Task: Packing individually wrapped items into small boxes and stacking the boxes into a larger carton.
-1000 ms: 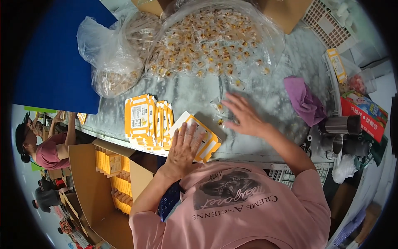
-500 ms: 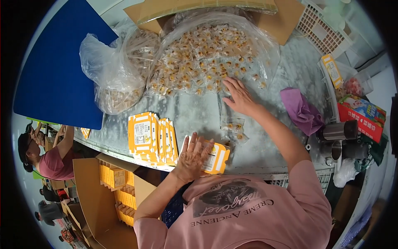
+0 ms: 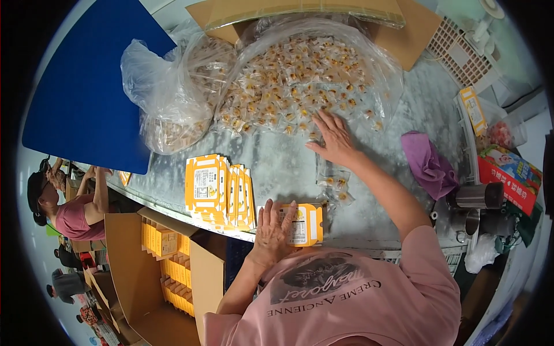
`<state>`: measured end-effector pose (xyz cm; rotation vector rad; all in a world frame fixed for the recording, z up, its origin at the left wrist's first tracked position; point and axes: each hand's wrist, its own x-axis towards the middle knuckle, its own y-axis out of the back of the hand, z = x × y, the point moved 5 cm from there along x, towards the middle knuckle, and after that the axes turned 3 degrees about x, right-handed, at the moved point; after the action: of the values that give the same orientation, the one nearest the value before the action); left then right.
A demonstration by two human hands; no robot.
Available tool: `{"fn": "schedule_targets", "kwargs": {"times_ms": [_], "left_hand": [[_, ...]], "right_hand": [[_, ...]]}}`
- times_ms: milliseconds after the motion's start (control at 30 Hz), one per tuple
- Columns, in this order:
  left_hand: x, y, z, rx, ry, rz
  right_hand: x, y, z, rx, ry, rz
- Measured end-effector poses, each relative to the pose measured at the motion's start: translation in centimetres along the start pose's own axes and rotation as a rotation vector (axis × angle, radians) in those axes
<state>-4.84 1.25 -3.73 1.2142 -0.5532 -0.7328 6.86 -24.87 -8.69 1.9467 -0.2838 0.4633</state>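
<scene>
My left hand [image 3: 273, 233] lies with its fingers stretched out across the left part of a flat yellow-and-white carton [image 3: 308, 224] at the table's near edge. Its palm and thumb side cover some of that carton. Farther off, my right hand [image 3: 336, 142] is spread open, fingertips at the near edge of a large pile of small clear-wrapped pieces [image 3: 288, 86] with yellow-brown centres. A few loose wrapped pieces [image 3: 337, 183] lie between my right forearm and the carton. Left of my left hand, several similar cartons [image 3: 210, 190] lie overlapping in a fanned stack.
A knotted clear plastic bag [image 3: 167, 98] stands beside the pile, near a blue panel [image 3: 86, 86]. At right are a purple cloth [image 3: 427, 164], a dark metal cup [image 3: 479, 196] and a white basket [image 3: 461, 55]. An open cardboard box [image 3: 130, 259] holds yellow cartons; a co-worker [image 3: 81, 213] is beyond.
My left hand has drawn slightly toward me, and more of the carton's top shows. My right hand stays at the pile's edge with a small shift. The whole view has turned a little.
</scene>
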Motion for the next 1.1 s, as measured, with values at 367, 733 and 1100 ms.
{"fn": "schedule_targets", "kwargs": {"times_ms": [367,733,1100], "left_hand": [[-0.3,-0.1,0.1,-0.047,0.002,0.019],[-0.6,-0.4,-0.4,-0.029,0.004,0.032],[-0.9,-0.5,-0.2,-0.054,0.015,0.036]], "right_hand": [[0.3,-0.8,-1.7,0.039,-0.001,-0.114],[-2.6,0.5,-2.1,0.067,0.069,-0.157],[-3.6,1.4,-1.5,0.059,0.065,-0.331]]}}
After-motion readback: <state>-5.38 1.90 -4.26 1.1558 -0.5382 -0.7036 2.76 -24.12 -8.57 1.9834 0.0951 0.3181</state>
